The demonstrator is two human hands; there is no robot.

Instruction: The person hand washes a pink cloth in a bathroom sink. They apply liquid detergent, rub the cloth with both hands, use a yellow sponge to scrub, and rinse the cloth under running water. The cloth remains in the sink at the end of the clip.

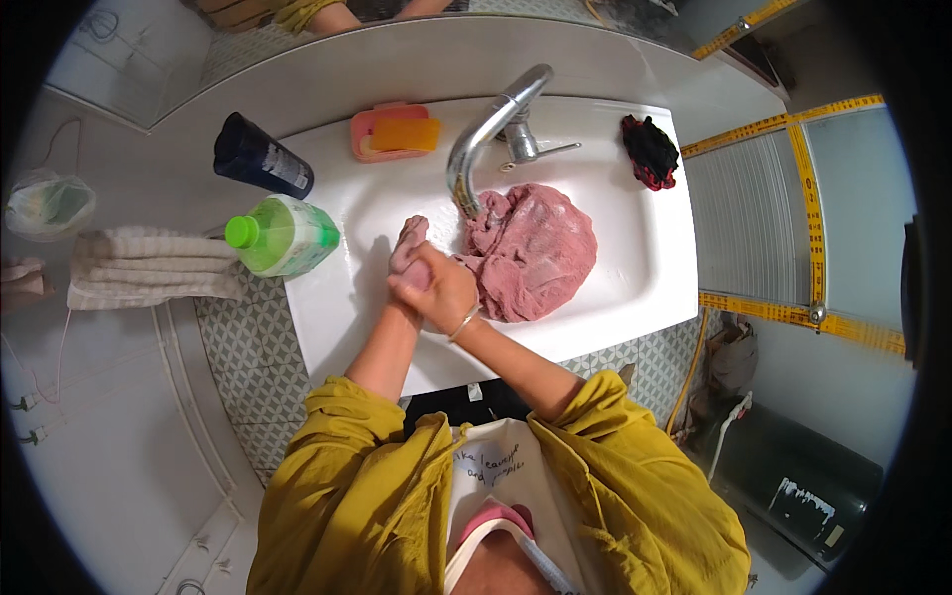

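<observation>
My left hand (405,294) and my right hand (444,286) are pressed together over the left part of the white sink basin (625,260). Between them, and rising above the knuckles, is what looks like a small pale pinkish cloth (407,242), though the fingers hide much of it. My right hand lies over it and covers most of my left hand. A wet pink towel (543,253) sits bunched in the basin, one fold close against my right hand. Over the towel's left edge hangs the spout of a chrome faucet (465,160). Whether water runs is unclear.
An orange soap bar (405,134) rests on a pink soap dish (363,152) behind the basin. At left stand a green-capped bottle (290,236) and a dark blue bottle (260,156). A black and red cloth (649,152) lies on the right rim. A striped towel (149,268) hangs left.
</observation>
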